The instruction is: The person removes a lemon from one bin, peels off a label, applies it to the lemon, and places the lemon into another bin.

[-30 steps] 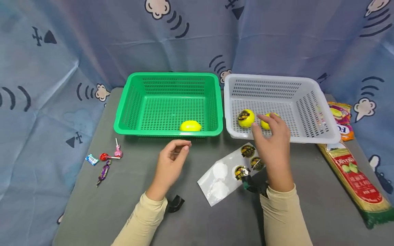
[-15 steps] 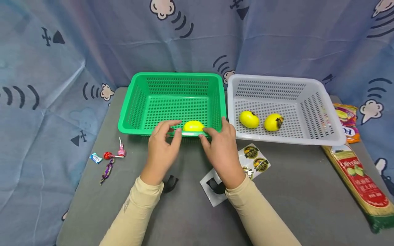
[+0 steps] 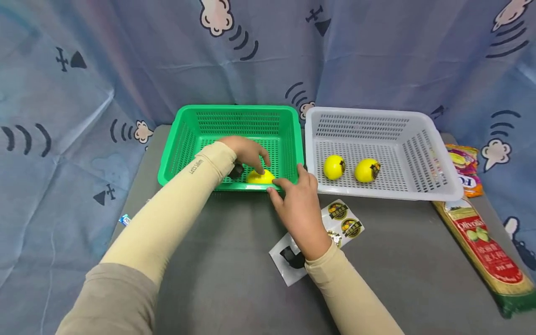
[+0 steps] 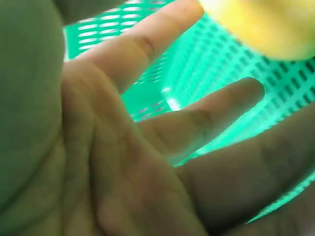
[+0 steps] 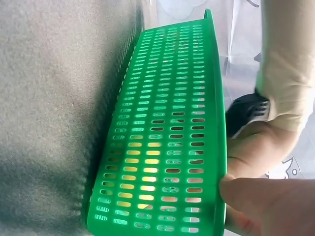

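Observation:
My left hand [image 3: 247,151] reaches down inside the green basket [image 3: 234,110], over a yellow lemon [image 3: 253,178] by the front wall. Its fingers are spread and fairly straight in the left wrist view, with one fingertip at the edge of the lemon [image 4: 268,29]; whether it touches cannot be made out. At the basket's front right corner, my right hand [image 3: 302,211] holds the rim, thumb outside and index finger over the top. Through the slots in the right wrist view, the lemon [image 5: 147,179] shows yellow.
A white basket [image 3: 385,193] at right contains two stickered lemons [image 3: 334,167]. A sticker sheet [image 3: 353,228] lies partly under my right wrist. Farther right are a pasta bag [image 3: 487,244] and an orange snack packet [image 3: 466,167]. A small blue candy [image 3: 124,219] shows beside my left sleeve.
The right hand has moved from the white basket to the green basket's rim. My left hand has gone from in front of the green basket to inside it, above the lemon.

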Motion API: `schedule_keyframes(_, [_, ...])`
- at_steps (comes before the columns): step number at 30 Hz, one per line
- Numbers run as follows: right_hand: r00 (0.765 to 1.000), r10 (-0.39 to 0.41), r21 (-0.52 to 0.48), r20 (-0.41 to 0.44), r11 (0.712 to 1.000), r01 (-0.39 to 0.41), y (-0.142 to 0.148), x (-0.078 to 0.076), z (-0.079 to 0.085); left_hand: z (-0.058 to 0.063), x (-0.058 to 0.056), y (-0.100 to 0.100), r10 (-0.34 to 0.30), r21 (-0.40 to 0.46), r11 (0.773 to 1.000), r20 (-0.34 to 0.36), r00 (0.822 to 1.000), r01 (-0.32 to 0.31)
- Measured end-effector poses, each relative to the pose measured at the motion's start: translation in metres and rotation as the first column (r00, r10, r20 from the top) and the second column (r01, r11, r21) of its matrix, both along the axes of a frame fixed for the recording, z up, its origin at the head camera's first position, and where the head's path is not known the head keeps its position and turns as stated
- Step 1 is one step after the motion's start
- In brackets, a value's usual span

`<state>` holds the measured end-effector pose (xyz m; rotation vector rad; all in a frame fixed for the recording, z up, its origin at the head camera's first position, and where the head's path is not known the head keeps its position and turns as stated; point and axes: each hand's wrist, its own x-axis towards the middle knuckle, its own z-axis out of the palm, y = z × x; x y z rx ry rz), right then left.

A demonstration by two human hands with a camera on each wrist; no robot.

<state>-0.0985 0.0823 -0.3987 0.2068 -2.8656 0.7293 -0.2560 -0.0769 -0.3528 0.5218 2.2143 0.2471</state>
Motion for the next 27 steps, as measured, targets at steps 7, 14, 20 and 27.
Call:
schedule_keyframes(7, [1.0,0.011,0.012,0.0,1.0,-0.011,-0.001,0.001,-0.001,-0.026,-0.006,0.005,0.075,0.066,0.995,0.087,0.993,-0.081])
schedule_keyframes(14, [1.0,0.0,0.015,-0.001,1.0,0.0,0.002,0.001,-0.002,-0.029,-0.007,0.005,0.052,0.125,0.99,0.122,0.991,-0.067])
schedule_keyframes(20, [1.0,-0.002,0.016,0.004,1.0,0.002,0.002,0.0,-0.003,-0.033,-0.01,0.007,-0.008,0.093,0.996,0.169,0.986,-0.008])
schedule_keyframes(27, [1.0,0.012,0.016,-0.019,1.0,-0.012,0.004,-0.001,-0.004,-0.026,-0.015,-0.01,0.074,0.317,0.94,0.175,0.982,-0.127])
